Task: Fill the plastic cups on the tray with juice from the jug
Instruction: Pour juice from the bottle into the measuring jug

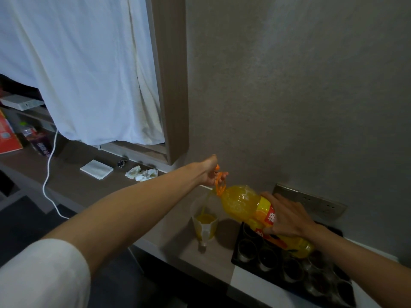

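Gripping bottle, both hands pour into jug.

A large clear bottle of orange juice with a yellow and red label is lying tilted almost flat, its mouth pointing toward nine o'clock, above the near corner of the tray. A thin stream is falling from it into the clear plastic jug, which is standing upright on the bench at nine o'clock from the tray and is holding juice partway up. The black tray is carrying rows of clear plastic cups, all looking empty.
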A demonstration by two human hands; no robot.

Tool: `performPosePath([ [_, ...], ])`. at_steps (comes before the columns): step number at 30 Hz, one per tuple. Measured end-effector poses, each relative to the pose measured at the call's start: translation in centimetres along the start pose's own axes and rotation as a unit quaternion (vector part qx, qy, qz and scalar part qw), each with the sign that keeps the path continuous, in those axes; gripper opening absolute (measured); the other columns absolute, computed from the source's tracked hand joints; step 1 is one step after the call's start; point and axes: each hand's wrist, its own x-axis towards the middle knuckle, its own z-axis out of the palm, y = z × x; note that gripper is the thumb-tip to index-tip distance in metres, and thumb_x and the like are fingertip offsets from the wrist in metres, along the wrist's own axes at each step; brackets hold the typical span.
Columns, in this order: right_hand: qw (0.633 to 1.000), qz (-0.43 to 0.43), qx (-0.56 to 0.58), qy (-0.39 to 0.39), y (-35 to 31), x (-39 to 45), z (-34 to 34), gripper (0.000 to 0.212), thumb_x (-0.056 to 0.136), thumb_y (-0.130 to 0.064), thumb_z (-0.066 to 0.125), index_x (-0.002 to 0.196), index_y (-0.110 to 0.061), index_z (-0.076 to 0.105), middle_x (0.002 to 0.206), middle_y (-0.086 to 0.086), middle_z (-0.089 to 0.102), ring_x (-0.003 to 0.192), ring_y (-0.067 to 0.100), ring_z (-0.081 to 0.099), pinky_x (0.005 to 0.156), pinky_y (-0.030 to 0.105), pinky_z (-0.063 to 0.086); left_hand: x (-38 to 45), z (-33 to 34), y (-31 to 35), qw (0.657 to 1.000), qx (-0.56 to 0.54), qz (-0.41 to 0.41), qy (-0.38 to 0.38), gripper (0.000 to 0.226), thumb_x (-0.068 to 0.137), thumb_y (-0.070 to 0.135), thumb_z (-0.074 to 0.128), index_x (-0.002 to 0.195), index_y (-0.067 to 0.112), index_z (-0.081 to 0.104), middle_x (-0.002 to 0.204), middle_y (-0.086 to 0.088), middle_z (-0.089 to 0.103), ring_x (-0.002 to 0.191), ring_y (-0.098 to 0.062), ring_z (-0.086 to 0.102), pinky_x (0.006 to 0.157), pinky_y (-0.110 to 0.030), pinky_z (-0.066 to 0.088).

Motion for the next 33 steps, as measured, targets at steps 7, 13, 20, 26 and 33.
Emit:
performPosePath([
  [7, 1.000, 0.002, 0.008, 0.003, 0.2, -0.1, -0.4, 0.117, 0.056, -0.082, 0.071, 0.152, -0.045, 0.015, 0.142, -0.003, 0.050, 0.121, 0.024, 0.058, 0.097, 0.041, 0.046, -0.3, 0.4, 0.5, 1.000, -0.008, 0.014, 0.001, 0.044, 0.109, 0.043, 0.018, 0.079, 0.015, 0.033, 0.085, -0.013, 0.059, 0.059, -0.016, 0.048, 0.041, -0.018, 0.040],
  [13, 1.000, 0.004, 0.004, 0.002, 0.3, -0.1, -0.7, 0.117, 0.057, -0.080, 0.071, 0.152, -0.045, 0.015, 0.140, -0.003, 0.051, 0.120, 0.024, 0.058, 0.095, 0.039, 0.046, -0.8, 0.6, 0.9, 1.000, -0.001, 0.016, -0.002, 0.046, 0.109, 0.046, 0.019, 0.080, 0.014, 0.034, 0.087, -0.014, 0.060, 0.059, -0.016, 0.049, 0.042, -0.020, 0.040],
  [20, 1.000, -0.006, 0.003, -0.001, 0.4, -0.1, -0.9, 0.116, 0.060, -0.079, 0.073, 0.153, -0.043, 0.014, 0.139, -0.002, 0.051, 0.118, 0.023, 0.058, 0.096, 0.038, 0.048, -1.2, 0.5, 0.7, 1.000, -0.011, 0.022, 0.000, 0.042, 0.109, 0.042, 0.024, 0.079, 0.016, 0.034, 0.084, -0.014, 0.058, 0.066, -0.017, 0.050, 0.060, -0.023, 0.038],
  [26, 1.000, -0.007, 0.003, -0.006, 0.3, 0.0, -0.8, 0.115, 0.062, -0.078, 0.074, 0.153, -0.043, 0.014, 0.139, -0.002, 0.051, 0.117, 0.022, 0.058, 0.094, 0.037, 0.047, -1.3, 0.5, 0.6, 1.000, -0.004, 0.023, -0.001, 0.038, 0.109, 0.038, 0.024, 0.082, 0.014, 0.036, 0.091, -0.016, 0.058, 0.064, -0.017, 0.049, 0.061, -0.024, 0.038],
  [33, 1.000, -0.010, -0.003, 0.000, 0.4, 0.0, -0.8, 0.115, 0.062, -0.077, 0.074, 0.154, -0.041, 0.015, 0.142, -0.002, 0.049, 0.121, 0.023, 0.057, 0.095, 0.038, 0.045, -1.4, 0.5, 0.4, 1.000, 0.004, 0.018, -0.005, 0.035, 0.109, 0.037, 0.023, 0.089, 0.013, 0.039, 0.092, -0.015, 0.059, 0.060, -0.016, 0.047, 0.054, -0.023, 0.036],
])
